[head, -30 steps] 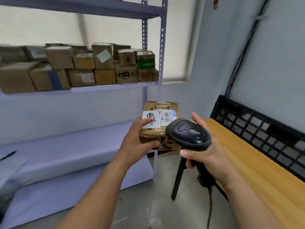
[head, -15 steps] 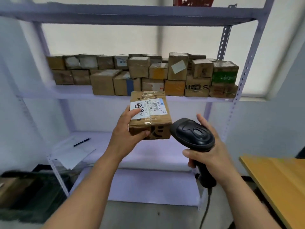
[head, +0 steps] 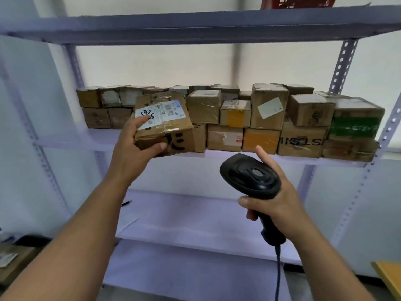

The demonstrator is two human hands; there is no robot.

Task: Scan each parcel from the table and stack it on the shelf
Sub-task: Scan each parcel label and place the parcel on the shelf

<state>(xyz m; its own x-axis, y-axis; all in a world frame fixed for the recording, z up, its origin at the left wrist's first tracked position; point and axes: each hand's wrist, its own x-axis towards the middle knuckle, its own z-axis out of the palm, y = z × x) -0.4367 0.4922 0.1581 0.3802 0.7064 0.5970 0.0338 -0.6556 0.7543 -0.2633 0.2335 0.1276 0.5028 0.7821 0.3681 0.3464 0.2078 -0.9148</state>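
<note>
At the shelf, left grip clamps parcel, right grip clamps scanner

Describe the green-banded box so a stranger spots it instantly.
On the pale rack, one shelf carries a row of brown parcels. At its right end, upper layer, sits the green-banded box. Only it has a broad green band across its front.

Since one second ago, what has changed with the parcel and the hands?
The left hand has lifted the brown cardboard parcel with a white label away from the black handheld scanner, up to the stacked shelf boxes. Unchanged: both grips, right hand on the scanner.
</note>
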